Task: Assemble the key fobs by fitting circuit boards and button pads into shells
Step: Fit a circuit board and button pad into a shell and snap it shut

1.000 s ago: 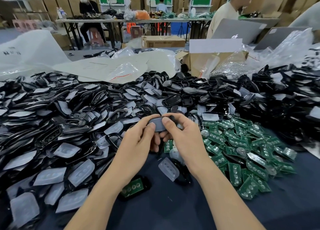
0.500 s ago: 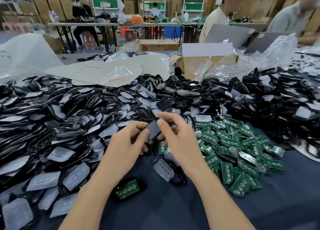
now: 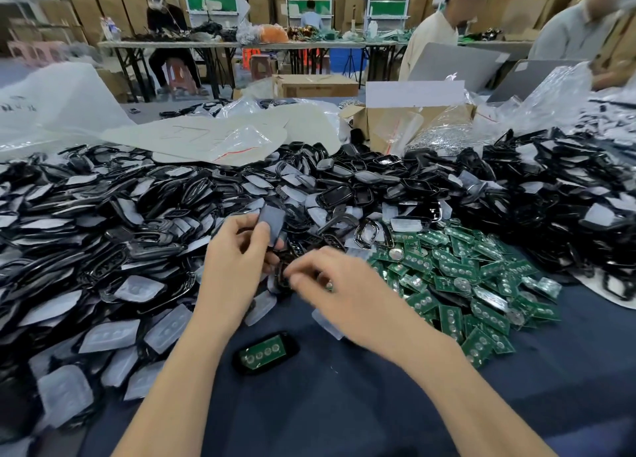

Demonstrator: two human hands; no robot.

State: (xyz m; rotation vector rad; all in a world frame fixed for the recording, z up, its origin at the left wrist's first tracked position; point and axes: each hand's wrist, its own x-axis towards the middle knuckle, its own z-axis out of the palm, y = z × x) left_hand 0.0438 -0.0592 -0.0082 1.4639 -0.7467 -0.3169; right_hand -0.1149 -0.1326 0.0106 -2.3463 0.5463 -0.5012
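- Left of the left hand, a deep heap of black shells (image 3: 103, 215) mixed with translucent button pads (image 3: 110, 334) runs out to the frame edge.
- The left hand (image 3: 237, 270) is raised over the near edge of that heap. Its thumb and curled fingers pinch a grey flat piece (image 3: 272, 220), which stands upright above the knuckles. Whether this is a pad or a shell half is not clear.
- Below and between the two hands, nearer the person, one black shell with a green board seated in it (image 3: 264, 352) lies flat on the dark blue cloth (image 3: 344, 412).
- The right hand (image 3: 347, 294) is lower than the left and just beside it, motion-blurred, with its fingers bent down toward dark parts on the cloth. Whether it grips anything cannot be told.
- A loose translucent pad (image 3: 327, 324) shows from under the right hand's near edge.
- Right of the right hand, touching distance away, spreads a pile of green circuit boards (image 3: 464, 284).
- Beyond and right of that pile lies a second heap of black shells (image 3: 550, 198).
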